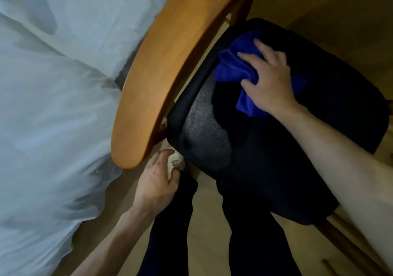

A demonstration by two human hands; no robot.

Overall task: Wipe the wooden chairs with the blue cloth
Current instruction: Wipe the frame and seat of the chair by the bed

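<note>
Now right hand [269, 78] presses the blue cloth [236, 67] onto the chair's dark seat [276, 158], fingers spread, near the wooden backrest [170, 63]. Left hand [157, 180] pinches a crumpled white scrap [175, 162] below the backrest's end.

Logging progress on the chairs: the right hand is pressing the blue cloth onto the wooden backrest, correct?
Not quite. In the head view the right hand presses the blue cloth onto the dark padded seat, not the wooden backrest.

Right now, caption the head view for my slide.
Right hand presses blue cloth onto the wooden chair's dark seat.
</note>
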